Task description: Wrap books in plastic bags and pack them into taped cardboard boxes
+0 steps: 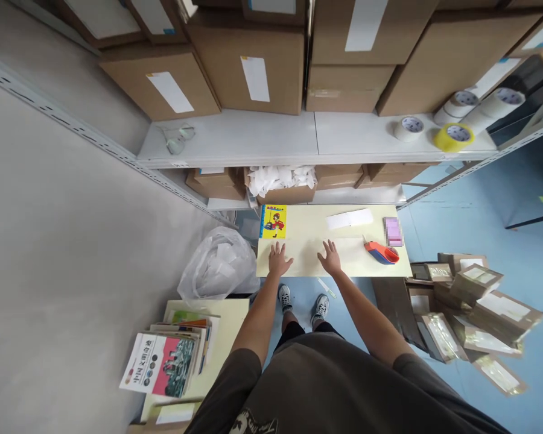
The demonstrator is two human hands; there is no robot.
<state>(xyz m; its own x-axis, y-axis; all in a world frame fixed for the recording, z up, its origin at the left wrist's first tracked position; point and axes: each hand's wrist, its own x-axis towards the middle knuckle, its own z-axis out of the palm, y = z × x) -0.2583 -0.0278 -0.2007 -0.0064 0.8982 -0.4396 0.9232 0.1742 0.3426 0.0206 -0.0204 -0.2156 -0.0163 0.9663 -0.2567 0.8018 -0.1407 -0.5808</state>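
Note:
My left hand [279,260] is over the near left part of a pale yellow table [305,220], fingers spread, with nothing in it. Just beyond it lies a yellow book [274,222] with a cartoon figure on its cover. To the right, my right hand [330,258] is likewise spread and holds nothing. A white paper strip [350,219] lies beyond that hand. Further right are an orange and blue tape dispenser [382,252] and a pink-purple item [393,231], blurred out. Whether my palms touch the tabletop I cannot tell.
Shelving [253,135] with cartons [257,69], tape rolls [454,137] and glasses [176,137] rises behind the table. A clear waste bag [219,265] stands left, above a stack of books [163,364]. Taped parcels [504,316] pile up at right on the floor.

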